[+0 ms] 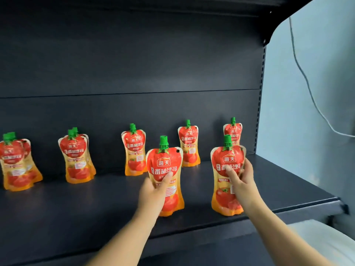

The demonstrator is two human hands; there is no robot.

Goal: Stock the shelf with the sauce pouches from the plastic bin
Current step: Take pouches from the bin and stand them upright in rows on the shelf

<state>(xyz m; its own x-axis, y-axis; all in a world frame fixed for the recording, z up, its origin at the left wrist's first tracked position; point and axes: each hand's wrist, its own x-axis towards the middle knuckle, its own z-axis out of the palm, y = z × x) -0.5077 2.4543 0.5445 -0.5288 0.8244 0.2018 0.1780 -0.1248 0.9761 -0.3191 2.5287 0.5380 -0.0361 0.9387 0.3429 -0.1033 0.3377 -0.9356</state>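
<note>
Dark shelf point(86, 212), matte deck, with a dark back panel point(134, 64) and an upper deck point(134, 4) overhead; to your right a pale blue wall point(311, 104) with a thin cable point(301, 68) hanging down it; at lower right, below the deck, a white mass point(330, 244), too blurred to identify. Back row point(134, 150): five stations of red-and-orange sauce pouches with green caps, all upright against the back panel, stations well apart from one another. Counting from your left, the first three stations show more than one pouch, one behind another; the fourth and fifth show one pouch each. Left pouch point(164, 164): upright, label facing you, forward of the back row, between the third and fourth stations. Your left hand point(151, 194) grips it at the waist, thumb curled across the label, the other fingers hidden behind it. Right pouch point(222, 196): upright, label facing you, near the shelf's front edge, directly before the fifth station and covering its lower half. Your right hand point(243, 179) pinches it at the waist, thumb pressed on the label, fingers wrapped round its right edge. Both held pouches have their bases low at deck level; whether either base touches the deck, you cannot tell.
</note>
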